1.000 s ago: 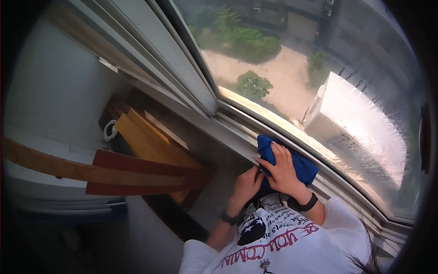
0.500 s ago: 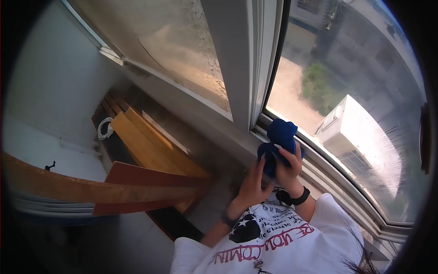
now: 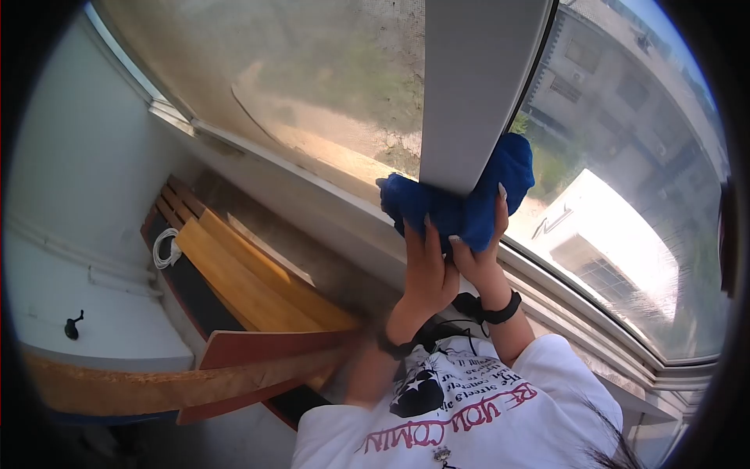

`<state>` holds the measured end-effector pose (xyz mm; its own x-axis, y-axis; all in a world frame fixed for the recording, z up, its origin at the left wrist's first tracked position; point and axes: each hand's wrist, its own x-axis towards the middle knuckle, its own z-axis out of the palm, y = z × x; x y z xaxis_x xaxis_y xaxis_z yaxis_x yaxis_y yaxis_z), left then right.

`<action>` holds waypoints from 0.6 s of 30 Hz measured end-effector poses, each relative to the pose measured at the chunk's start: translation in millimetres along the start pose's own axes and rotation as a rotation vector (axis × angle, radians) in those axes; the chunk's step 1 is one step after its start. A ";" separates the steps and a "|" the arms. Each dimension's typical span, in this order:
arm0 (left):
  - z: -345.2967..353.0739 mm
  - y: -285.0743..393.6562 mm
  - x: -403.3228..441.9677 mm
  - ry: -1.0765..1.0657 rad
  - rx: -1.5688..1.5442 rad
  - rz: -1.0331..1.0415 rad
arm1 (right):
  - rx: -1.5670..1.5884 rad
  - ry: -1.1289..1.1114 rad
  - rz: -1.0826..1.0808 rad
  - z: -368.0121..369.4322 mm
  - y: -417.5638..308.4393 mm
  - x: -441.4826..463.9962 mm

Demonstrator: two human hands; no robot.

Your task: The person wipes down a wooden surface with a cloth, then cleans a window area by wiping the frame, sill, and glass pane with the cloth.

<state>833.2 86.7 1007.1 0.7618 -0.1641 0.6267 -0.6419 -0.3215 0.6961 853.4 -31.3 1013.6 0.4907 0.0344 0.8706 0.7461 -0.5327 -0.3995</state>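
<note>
A blue cloth [image 3: 441, 205] is wrapped around the lower part of the upright white window frame post [image 3: 462, 94], with one end bunched on each side. My left hand [image 3: 426, 273] presses its fingers into the left half of the cloth from below. On the right half, my right hand [image 3: 483, 254] grips the fabric, thumb in front and fingers along its outer side. Both hands are close together, and a dark band circles each wrist. The part of the post behind the cloth is hidden.
Dusty window glass [image 3: 328, 78] lies left of the post. Beyond the right pane stands a white outdoor unit [image 3: 617, 227]. Wooden boards [image 3: 250, 273] lean at lower left, near a coiled white cable [image 3: 166, 248]. A long board [image 3: 234, 379] juts in from the left.
Both hands have moved up and forward with the blue cloth, from the window track to the post. The cloth was bunched between them; now it spreads around the post. The view has shifted.
</note>
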 end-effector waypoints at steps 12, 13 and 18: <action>3.1 0.4 -20.3 -0.051 0.064 0.008 | 0.238 -0.159 0.056 -10.6 7.0 -6.6; -11.1 14.3 2.5 -0.043 0.087 0.063 | 0.253 -0.107 -0.011 -15.0 -0.5 23.8; -35.2 37.7 55.1 -0.025 0.044 0.052 | 0.234 0.026 -0.137 -14.8 -18.8 105.3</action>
<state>847.9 98.4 1080.3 0.7298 -0.2048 0.6522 -0.6766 -0.3527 0.6464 884.4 -30.2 1117.0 0.3682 0.0694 0.9272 0.8901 -0.3145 -0.3299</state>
